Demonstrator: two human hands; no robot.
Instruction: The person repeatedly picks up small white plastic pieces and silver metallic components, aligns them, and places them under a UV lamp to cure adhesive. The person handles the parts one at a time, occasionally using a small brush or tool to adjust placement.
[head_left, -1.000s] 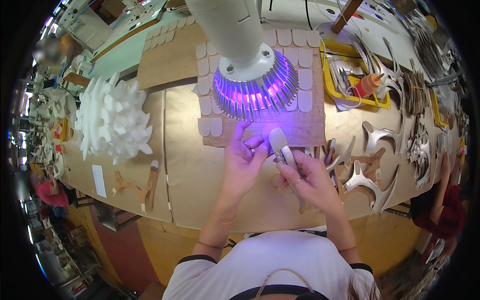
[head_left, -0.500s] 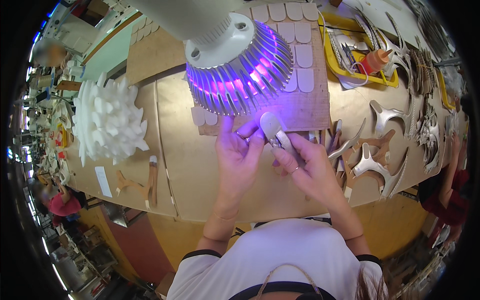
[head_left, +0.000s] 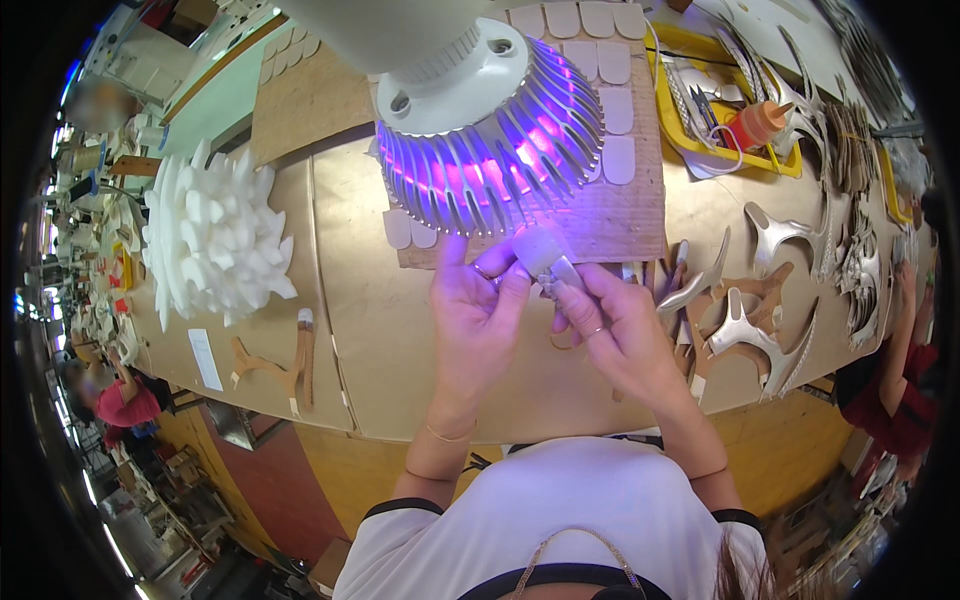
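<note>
Below the glowing purple lamp (head_left: 490, 160), both my hands hold a small pale tab with a rounded end (head_left: 540, 250) and a silver strap piece (head_left: 566, 276) against it. My left hand (head_left: 475, 325) pinches the tab's left edge between thumb and fingers; a ring shows on one finger. Closed around the silver strap piece from the right is my right hand (head_left: 622, 325). Its fingers partly hide the strap, and I cannot tell how strap and tab are joined.
Rounded pale tabs (head_left: 618, 112) lie in rows on a cardboard sheet (head_left: 640, 215). At right are a yellow tray (head_left: 780, 165) with an orange bottle (head_left: 757, 125), and silver and brown strap pieces (head_left: 745, 325). A white spiky foam pile (head_left: 215, 235) stands left. Other people work at both sides.
The pale tab has turned and tilted between my hands, its rounded end less plain now. My right fingers have shifted slightly along the silver strap piece. The lamp appears slightly larger and farther right.
</note>
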